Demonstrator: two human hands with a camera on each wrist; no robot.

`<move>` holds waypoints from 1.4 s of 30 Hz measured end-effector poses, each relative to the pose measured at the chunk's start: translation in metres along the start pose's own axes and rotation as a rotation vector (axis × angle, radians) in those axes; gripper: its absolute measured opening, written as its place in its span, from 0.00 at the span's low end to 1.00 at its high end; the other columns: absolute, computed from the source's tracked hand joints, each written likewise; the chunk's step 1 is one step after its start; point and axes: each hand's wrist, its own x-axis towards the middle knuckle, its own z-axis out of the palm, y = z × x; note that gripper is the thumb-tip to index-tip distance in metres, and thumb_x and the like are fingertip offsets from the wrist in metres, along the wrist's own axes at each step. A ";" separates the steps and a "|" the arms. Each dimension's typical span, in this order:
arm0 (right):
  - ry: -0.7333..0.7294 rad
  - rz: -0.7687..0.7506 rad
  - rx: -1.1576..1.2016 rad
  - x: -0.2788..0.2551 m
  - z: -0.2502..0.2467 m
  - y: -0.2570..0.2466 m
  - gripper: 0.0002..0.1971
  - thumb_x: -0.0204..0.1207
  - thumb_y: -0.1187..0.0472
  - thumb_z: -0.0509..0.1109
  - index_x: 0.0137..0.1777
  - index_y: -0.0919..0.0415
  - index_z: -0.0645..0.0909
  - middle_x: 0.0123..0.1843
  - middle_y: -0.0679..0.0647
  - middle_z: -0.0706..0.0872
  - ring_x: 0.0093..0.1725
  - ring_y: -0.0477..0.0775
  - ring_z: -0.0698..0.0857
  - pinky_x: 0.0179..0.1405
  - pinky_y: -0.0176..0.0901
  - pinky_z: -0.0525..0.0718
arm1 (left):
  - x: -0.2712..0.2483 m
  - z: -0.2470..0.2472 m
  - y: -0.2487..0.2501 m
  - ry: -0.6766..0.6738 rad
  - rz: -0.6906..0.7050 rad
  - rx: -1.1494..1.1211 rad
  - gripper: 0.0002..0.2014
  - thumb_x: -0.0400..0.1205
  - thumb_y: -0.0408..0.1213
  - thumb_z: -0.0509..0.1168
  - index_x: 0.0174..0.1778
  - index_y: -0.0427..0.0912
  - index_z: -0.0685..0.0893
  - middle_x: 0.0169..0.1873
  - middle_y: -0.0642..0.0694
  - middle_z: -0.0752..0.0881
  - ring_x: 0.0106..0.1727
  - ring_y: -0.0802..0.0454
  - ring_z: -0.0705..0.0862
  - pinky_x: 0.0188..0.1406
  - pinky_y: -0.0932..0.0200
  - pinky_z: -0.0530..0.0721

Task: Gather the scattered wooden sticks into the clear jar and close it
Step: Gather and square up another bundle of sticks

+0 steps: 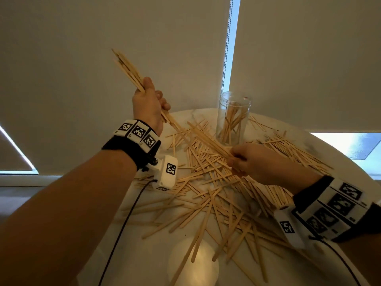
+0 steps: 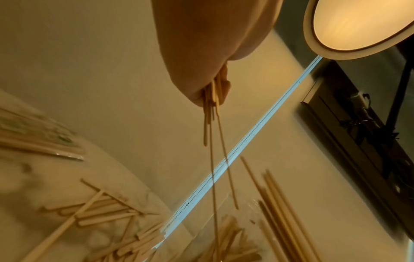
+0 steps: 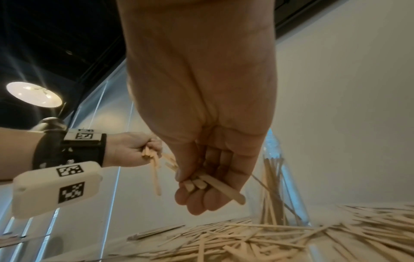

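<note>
Pale wooden sticks [image 1: 208, 182] lie scattered across the round white table [image 1: 144, 254]. The clear jar [image 1: 234, 118] stands open at the table's far side with several sticks upright inside. My left hand [image 1: 156, 100] is raised left of the jar and grips a bundle of sticks [image 1: 127, 67] that slants up and left. My right hand [image 1: 237, 159], low in front of the jar, grips another bundle [image 1: 206, 137]. In the right wrist view its fingers [image 3: 197, 200] curl round flat sticks [image 3: 221, 186], with the jar [image 3: 280, 186] just behind. No lid shows in any view.
Roller blinds [image 1: 103, 58] hang close behind the table, with a bead chain [image 1: 226, 48] above the jar. A bright glare patch [image 1: 193, 263] lies on the near tabletop. Black cables [image 1: 123, 223] trail from both wrist cameras. The table's left edge drops to the floor.
</note>
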 end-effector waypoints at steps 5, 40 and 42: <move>0.050 0.042 0.149 -0.010 -0.010 0.011 0.09 0.88 0.55 0.62 0.48 0.51 0.82 0.41 0.49 0.89 0.40 0.44 0.88 0.36 0.31 0.78 | -0.011 -0.010 -0.010 -0.003 -0.046 0.174 0.14 0.90 0.52 0.58 0.50 0.45 0.76 0.27 0.51 0.72 0.20 0.59 0.65 0.18 0.63 0.66; 0.025 0.107 0.075 -0.006 -0.004 -0.002 0.10 0.87 0.54 0.63 0.49 0.53 0.84 0.43 0.50 0.88 0.38 0.47 0.84 0.34 0.39 0.80 | -0.021 0.002 -0.003 -0.023 -0.103 0.027 0.15 0.86 0.54 0.65 0.51 0.45 0.77 0.25 0.52 0.70 0.19 0.59 0.66 0.17 0.63 0.71; 0.150 0.118 0.233 -0.005 -0.008 0.000 0.09 0.88 0.55 0.62 0.51 0.52 0.83 0.43 0.50 0.90 0.37 0.46 0.85 0.34 0.39 0.80 | -0.028 0.001 -0.009 -0.058 -0.130 0.119 0.17 0.84 0.57 0.66 0.50 0.45 0.77 0.25 0.53 0.70 0.20 0.59 0.65 0.18 0.64 0.70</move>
